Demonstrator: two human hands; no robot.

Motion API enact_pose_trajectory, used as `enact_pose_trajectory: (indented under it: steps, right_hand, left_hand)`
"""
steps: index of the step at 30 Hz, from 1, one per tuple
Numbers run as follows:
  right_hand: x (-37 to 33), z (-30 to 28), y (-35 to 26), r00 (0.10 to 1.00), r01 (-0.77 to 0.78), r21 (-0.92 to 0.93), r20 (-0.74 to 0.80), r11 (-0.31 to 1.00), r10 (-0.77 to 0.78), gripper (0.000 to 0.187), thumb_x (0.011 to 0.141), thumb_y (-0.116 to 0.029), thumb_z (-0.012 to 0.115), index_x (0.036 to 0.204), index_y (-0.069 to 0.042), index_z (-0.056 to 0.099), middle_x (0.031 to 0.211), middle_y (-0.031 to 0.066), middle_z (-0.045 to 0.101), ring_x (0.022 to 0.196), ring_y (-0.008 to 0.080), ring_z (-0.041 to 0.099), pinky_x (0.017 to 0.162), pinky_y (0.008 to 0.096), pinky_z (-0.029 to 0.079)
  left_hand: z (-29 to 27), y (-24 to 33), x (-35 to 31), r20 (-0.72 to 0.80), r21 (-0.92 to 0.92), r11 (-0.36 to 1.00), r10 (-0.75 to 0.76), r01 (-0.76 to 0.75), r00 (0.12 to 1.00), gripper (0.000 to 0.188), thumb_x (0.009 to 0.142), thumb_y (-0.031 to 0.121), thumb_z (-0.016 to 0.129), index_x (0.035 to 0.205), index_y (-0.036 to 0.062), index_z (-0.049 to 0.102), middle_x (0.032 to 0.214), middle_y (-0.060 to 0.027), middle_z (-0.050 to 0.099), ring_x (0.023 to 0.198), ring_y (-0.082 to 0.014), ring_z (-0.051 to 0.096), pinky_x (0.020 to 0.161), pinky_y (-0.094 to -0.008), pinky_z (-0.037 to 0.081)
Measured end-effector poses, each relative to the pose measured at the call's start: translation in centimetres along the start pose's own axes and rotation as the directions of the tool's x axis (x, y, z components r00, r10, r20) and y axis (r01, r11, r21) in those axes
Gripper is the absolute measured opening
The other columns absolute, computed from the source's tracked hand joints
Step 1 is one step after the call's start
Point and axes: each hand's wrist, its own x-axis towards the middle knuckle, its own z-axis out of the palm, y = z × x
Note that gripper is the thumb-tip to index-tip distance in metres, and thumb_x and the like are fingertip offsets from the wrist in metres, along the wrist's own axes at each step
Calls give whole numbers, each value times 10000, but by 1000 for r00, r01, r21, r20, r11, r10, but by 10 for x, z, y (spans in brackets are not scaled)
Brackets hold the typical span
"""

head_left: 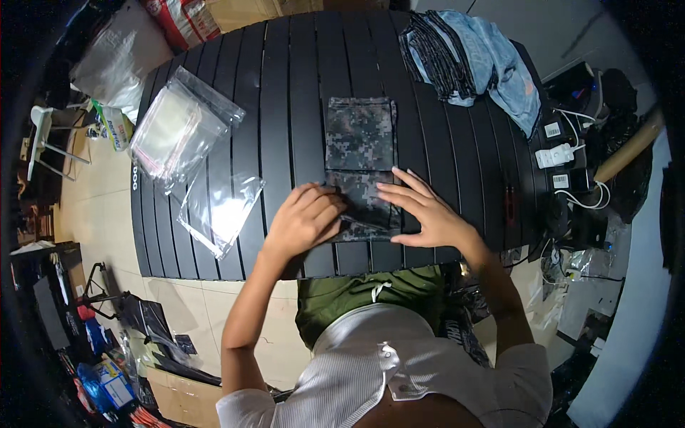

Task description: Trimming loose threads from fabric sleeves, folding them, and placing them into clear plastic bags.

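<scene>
On the slatted table (275,107) at centre, digital-camouflage cloth (361,135) looks partly folded, near end unflattened. The left hand (307,217) curls at its left edge, grip unclear; the right hand (432,214) rests open on it.

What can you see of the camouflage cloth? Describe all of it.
The camouflage cloth looks like fabric, patterned in grey, black and greenish blocks. It lies folded in a narrow strip on the black slatted table: upper section fairly flat, a dark line across its middle, lower part creased. The left hand, curled, touches its left side; the right hand, spread, touches its right.
</scene>
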Motion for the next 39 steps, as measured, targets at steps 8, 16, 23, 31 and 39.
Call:
enact_pose_trajectory:
  steps: [8,16,23,31,39]
  right_hand:
    - [31,-4,8,900,-23,425,-386,905,204,514,734,39,612,1217,-17,446,1173,100,535,997,164,564,853,285,434]
    - [73,-26,64,736,-174,834,-244,524,632,468,810,-82,631,1228,-29,429,945,51,606,811,87,561,719,218,438]
    - [76,-20,68,733,-109,697,-426,709,531,384,747,65,628,1109,-22,531,915,8,529,845,61,519,781,192,429]
    - [87,-17,82,726,-57,673,-479,737,493,312,763,58,618,1060,-4,545,891,20,563,827,70,546,757,194,446]
    - [92,-18,72,647,-334,236,-646,912,405,264,731,27,638,985,-27,588,876,41,595,740,102,553,668,215,436]
  left_hand:
    - [2,-42,51,201,-577,670,-438,467,876,251,821,221,590,912,-12,612,797,-91,602,757,-161,554,685,-276,428]
    - [18,-89,85,359,-732,275,-621,623,697,399,852,298,607,1144,37,533,918,-33,583,774,-94,511,637,-244,449]
    - [26,-81,84,171,-653,499,-635,569,753,328,813,150,638,1112,50,547,919,-45,597,760,-104,545,607,-232,454]
    - [35,-86,90,49,-453,682,-624,574,780,208,831,105,606,1017,18,571,887,-39,616,837,-101,568,728,-230,446]
    - [33,-86,94,9,-629,593,-641,503,767,141,832,69,591,960,10,588,935,-80,620,872,-150,571,790,-241,423]
